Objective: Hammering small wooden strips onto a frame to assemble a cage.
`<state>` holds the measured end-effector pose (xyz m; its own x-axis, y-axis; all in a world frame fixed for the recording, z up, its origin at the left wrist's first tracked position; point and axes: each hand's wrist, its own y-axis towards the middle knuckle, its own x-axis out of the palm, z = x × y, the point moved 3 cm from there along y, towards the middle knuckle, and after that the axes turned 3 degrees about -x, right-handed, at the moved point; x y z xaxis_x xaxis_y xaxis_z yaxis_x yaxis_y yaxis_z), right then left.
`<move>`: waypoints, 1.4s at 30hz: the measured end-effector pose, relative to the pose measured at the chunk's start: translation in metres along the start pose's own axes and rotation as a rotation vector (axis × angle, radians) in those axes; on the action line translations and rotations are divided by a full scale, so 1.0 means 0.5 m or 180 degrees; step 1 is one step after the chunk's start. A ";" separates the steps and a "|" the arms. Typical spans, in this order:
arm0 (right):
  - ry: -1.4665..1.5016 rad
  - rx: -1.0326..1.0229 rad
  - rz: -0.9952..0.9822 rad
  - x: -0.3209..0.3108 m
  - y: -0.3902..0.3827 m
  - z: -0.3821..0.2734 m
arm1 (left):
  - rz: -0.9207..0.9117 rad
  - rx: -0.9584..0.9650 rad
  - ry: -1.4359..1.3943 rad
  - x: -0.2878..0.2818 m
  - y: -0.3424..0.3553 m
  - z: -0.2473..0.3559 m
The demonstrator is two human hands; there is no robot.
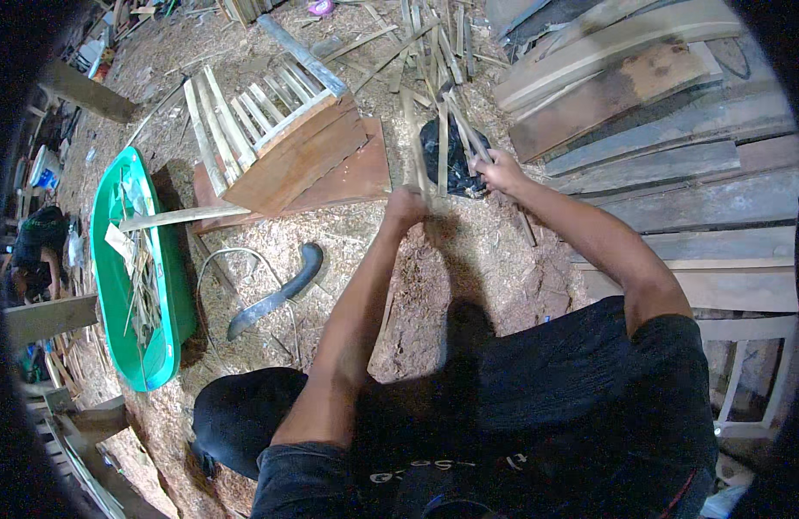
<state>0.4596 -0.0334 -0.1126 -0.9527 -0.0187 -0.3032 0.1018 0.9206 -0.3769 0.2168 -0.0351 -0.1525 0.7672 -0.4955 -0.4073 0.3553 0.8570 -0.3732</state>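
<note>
Biggest first: planks [659, 164] crowd the right side, several of them, overlapping too much for a firm count. One slatted wooden frame [300, 156], one green tub [181, 303] with loose sticks [142, 298] inside, one machete [284, 295] lying on the wood shavings [348, 238], one black plastic bag [431, 156] just ahead of the hands. And now the slim stuff, one to each fist! The left hand [405, 208] curls tight on a pale strip [409, 130], motion-blurred, running up from the fingers; the right hand [501, 171] wraps a greyish stick [476, 141], poking out past its fingers over the bag.
</note>
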 end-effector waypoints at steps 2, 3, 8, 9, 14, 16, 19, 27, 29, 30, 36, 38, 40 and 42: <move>0.0017 -0.0014 -0.0019 -0.011 0.000 -0.024 | -0.0795 -0.0213 -0.2242 -0.011 -0.017 0.025; 0.0021 -0.0030 -0.0009 -0.011 -0.003 -0.039 | -0.0795 -0.0197 -0.2231 -0.028 -0.032 0.046; 0.0670 -0.0385 0.0020 0.034 -0.028 -0.189 | -0.0563 0.0189 -0.2637 -0.184 -0.095 0.176; 0.0497 -0.0506 0.0209 0.041 -0.036 -0.220 | -0.0568 0.0405 -0.2618 -0.215 -0.109 0.204; 0.0644 -0.0806 0.0004 0.125 -0.070 -0.352 | 0.0184 0.0645 -0.2099 -0.383 -0.144 0.251; 0.0705 -0.0875 -0.0133 0.181 -0.089 -0.405 | 0.0378 0.0707 -0.2071 -0.459 -0.141 0.252; 0.0764 -0.0848 -0.0371 0.260 -0.112 -0.460 | 0.0810 0.0747 -0.2201 -0.543 -0.146 0.238; -0.0593 -0.1354 -0.0377 0.473 -0.072 -0.541 | 0.0834 0.0475 -0.2513 -0.695 -0.100 0.136; -0.0152 -0.1048 -0.0716 0.520 -0.062 -0.558 | 0.0866 0.0492 -0.2794 -0.725 -0.078 0.098; -0.0159 -0.0961 -0.0650 0.523 -0.046 -0.554 | 0.0921 0.0523 -0.2884 -0.717 -0.063 0.092; -0.1237 -0.0905 -0.0064 0.504 -0.038 -0.536 | 0.1319 -0.0027 -0.0902 -0.685 -0.085 0.105; -0.1087 -0.1037 -0.0112 0.516 -0.041 -0.540 | 0.1743 0.0192 -0.0586 -0.681 -0.083 0.052; -0.0662 -0.1220 -0.0092 0.493 -0.023 -0.540 | 0.2104 0.0494 -0.0496 -0.668 -0.087 0.062; -0.0741 -0.1302 -0.0074 0.464 0.052 -0.526 | 0.2105 0.0549 -0.0443 -0.657 -0.072 0.088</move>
<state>0.1658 0.0887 0.0373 -0.8592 -0.0852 -0.5045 -0.0845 0.9961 -0.0242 -0.0244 0.1028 0.0316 0.9090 0.1511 -0.3885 -0.1392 0.9885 0.0589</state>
